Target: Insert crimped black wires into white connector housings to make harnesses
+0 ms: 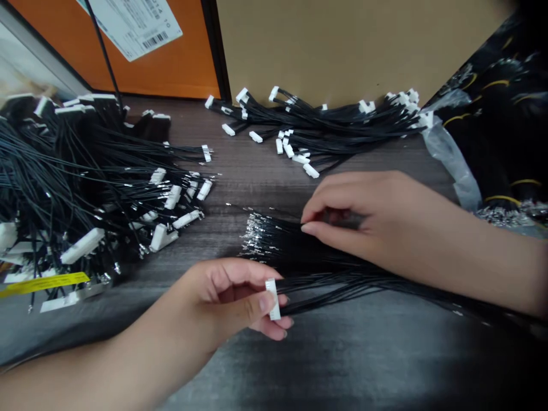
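Observation:
My left hand (pixel 240 297) grips a white connector (pixel 273 299) between thumb and fingers, low in the middle of the view. Black wires (pixel 334 285) run from the connector to the right. Above it, my right hand (pixel 355 214) pinches a single black wire, whose metal tip points left. Under and beside that hand lies a bundle of loose black wires (pixel 295 242) with silver terminals (pixel 254 234) at their left ends.
At left is a large pile of black wires (pixel 55 154) with white connectors. More wired connectors (pixel 338 123) lie along a cardboard panel (pixel 342 51). An orange box (pixel 171 68) stands behind. Wire bundles and a clear plastic bag (pixel 454 154) are at right.

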`<state>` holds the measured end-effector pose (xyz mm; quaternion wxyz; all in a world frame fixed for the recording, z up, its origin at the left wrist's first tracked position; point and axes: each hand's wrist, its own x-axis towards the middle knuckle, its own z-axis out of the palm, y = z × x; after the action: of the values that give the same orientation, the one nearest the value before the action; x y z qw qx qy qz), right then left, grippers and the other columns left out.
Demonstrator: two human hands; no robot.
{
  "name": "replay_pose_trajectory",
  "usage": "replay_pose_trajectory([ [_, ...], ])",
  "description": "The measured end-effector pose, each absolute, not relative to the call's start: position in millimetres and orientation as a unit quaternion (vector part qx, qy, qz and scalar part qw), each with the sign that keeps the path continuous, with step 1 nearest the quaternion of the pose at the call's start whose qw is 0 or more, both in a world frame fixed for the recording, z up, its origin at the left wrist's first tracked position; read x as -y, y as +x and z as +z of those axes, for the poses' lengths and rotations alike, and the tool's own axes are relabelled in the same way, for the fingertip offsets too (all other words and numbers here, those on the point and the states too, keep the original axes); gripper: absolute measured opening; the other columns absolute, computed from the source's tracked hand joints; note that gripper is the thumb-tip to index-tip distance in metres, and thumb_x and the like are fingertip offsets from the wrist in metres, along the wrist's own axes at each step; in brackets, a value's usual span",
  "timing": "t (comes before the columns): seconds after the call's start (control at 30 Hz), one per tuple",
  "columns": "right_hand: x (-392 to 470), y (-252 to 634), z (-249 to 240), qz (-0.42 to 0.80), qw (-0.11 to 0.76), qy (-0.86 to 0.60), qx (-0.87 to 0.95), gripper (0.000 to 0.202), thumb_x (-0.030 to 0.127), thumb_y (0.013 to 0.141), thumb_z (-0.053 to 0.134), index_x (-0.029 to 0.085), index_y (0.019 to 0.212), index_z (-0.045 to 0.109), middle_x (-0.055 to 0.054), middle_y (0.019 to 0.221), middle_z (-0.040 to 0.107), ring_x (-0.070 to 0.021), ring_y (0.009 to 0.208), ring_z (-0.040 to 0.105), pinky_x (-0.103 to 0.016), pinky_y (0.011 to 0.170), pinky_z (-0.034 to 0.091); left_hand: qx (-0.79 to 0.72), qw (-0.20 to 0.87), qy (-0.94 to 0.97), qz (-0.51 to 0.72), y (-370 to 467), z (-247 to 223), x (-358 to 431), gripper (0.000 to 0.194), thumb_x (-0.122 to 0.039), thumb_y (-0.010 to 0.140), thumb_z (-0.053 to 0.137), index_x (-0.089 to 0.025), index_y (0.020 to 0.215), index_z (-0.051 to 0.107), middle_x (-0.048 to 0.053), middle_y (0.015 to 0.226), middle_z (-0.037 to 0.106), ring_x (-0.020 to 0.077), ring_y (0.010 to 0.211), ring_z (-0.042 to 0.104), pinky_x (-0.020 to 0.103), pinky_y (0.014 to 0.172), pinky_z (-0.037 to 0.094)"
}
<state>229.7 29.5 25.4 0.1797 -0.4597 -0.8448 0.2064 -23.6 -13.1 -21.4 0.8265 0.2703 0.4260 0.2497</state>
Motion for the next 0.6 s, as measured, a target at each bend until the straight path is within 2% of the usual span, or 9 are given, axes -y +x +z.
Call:
replay_pose_trajectory([
  [0.17,-63,227,13,0.170,0.128,-0.508,0.834,0.007,0.013,0.089,0.078,0.019,0.087,0.078,-0.003,0.088,0.074,-0.0174,0.073,0.061,-0.034,0.071,0.044,-0.425,0.826,0.272,0.252,-23,-23,15,0.022,-0.034,0.077,0.106,-0.025,0.091,0.092,-0.002,0.079,0.088,0.0175,0.073,0.088,0.019,0.068,0.070],
  [0.27,-67,226,9,0.176,0.105,-0.534,0.820,0.009,0.014,0.084,0.086,0.018,0.088,0.078,-0.003,0.087,0.073,-0.0175,0.072,0.061,-0.033,0.069,0.044,-0.418,0.831,0.266,0.253,-23,-23,15,0.024,-0.034,0.074,0.107,-0.025,0.091,0.092,-0.002,0.080,0.088,0.0172,0.073,0.088,0.020,0.070,0.071],
  [0.33,-65,225,9,0.200,0.085,-0.536,0.816,0.007,0.015,0.087,0.083,0.020,0.085,0.078,-0.001,0.082,0.073,-0.0164,0.070,0.063,-0.031,0.067,0.045,-0.417,0.832,0.264,0.251,-23,-22,14,0.024,-0.034,0.074,0.107,-0.025,0.091,0.092,-0.002,0.079,0.088,0.0170,0.073,0.087,0.020,0.070,0.070],
  [0.43,-56,221,11,0.228,0.075,-0.531,0.813,0.014,0.016,0.096,0.070,0.021,0.088,0.080,0.000,0.083,0.075,-0.0155,0.071,0.066,-0.030,0.068,0.047,-0.432,0.825,0.268,0.247,-24,-19,14,0.022,-0.032,0.077,0.106,-0.024,0.092,0.092,-0.001,0.079,0.088,0.0171,0.074,0.087,0.020,0.069,0.070],
  [0.6,-49,216,11,0.252,0.077,-0.533,0.804,0.014,0.018,0.095,0.068,0.020,0.084,0.077,-0.002,0.086,0.074,-0.0160,0.075,0.064,-0.030,0.070,0.047,-0.435,0.823,0.273,0.243,-22,-16,11,0.021,-0.032,0.078,0.105,-0.024,0.092,0.092,-0.001,0.080,0.088,0.0174,0.074,0.087,0.021,0.070,0.070],
])
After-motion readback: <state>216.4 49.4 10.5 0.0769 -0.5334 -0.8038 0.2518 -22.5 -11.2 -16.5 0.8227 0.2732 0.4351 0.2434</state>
